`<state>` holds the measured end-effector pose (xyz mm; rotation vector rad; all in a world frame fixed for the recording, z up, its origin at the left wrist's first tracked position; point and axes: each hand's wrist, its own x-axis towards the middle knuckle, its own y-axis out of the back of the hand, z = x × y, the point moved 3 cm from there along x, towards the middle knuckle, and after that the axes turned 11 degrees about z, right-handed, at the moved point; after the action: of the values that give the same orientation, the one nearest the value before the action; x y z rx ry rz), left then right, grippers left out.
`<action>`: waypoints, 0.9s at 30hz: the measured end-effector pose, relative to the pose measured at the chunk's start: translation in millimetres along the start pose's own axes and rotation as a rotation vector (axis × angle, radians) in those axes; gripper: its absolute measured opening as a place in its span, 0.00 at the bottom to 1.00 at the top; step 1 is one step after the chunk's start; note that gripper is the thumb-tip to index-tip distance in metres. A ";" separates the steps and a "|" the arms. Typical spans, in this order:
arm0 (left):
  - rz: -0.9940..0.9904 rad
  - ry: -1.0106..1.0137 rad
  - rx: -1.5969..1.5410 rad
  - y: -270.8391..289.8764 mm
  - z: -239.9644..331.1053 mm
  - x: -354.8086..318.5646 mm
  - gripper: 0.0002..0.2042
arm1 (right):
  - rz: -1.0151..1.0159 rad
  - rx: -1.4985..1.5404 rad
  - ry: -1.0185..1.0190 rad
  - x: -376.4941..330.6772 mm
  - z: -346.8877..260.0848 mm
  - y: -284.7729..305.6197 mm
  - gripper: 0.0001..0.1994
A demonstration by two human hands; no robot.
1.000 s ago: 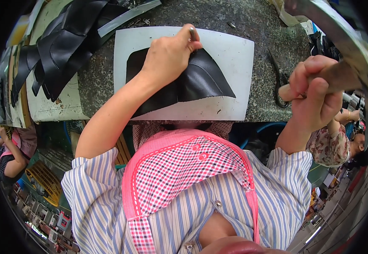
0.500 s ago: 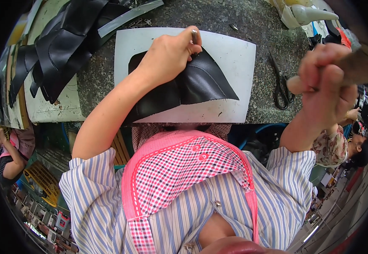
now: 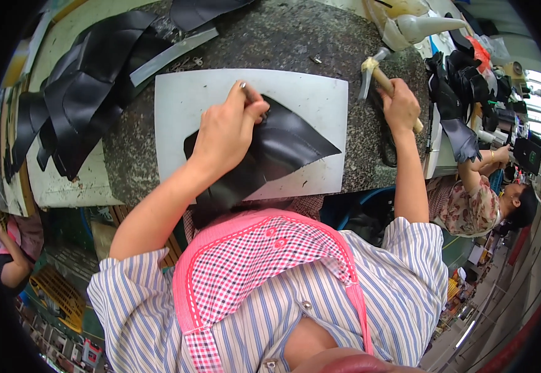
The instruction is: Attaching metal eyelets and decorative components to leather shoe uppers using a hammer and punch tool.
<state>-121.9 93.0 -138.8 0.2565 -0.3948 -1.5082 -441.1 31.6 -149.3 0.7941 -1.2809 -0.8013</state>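
Black leather piece (image 3: 283, 152) lies flat on a white sheet (image 3: 189, 105), itself resting on the dark speckled stone surface (image 3: 283, 43). The left hand (image 3: 227, 133) presses on the leather, fingers closed around a thin pen-like tool (image 3: 245, 92) whose tip meets the leather's upper edge. To the right, the right hand (image 3: 401, 105) is clenched on the wooden handle of a hammer (image 3: 376, 71), its head down near the sheet's corner. Farther left, black leather strips (image 3: 78, 93) lie stacked.

leather piece (image 3: 283, 146) on sheet (image 3: 189, 105); sheet on stone slab (image 3: 283, 43); hammer (image 3: 382, 78) right; leather pile (image 3: 78, 93) left, perhaps overhanging
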 end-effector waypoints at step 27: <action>0.093 0.064 -0.472 -6.1 12.2 8.2 0.12 | -0.407 1.393 -0.293 45.8 -120.2 20.2 0.06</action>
<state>-132.2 85.4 -129.5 -0.0859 0.0070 -1.4519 -315.5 9.6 -123.0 2.1418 -1.9402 -0.2078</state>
